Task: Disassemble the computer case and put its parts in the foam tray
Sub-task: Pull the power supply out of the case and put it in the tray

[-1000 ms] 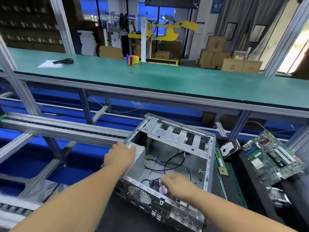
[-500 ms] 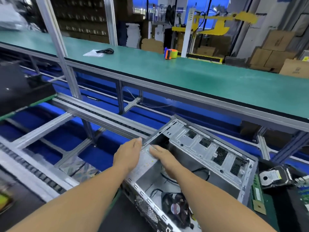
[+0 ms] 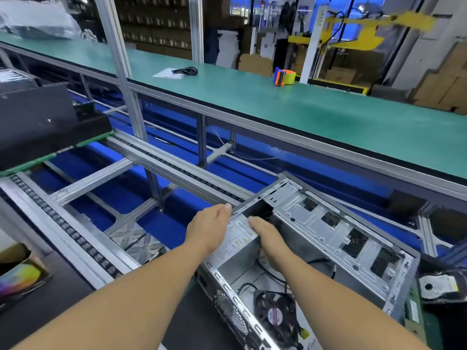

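We cannot read the print on the power supply point(image 3: 235, 238) label at centre frame. The right hand point(image 3: 271, 239) hides its fingertips behind that box. The computer case point(image 3: 328, 248) runs off the bottom edge, and the hard drive point(image 3: 439, 286) at right is partly cut off.
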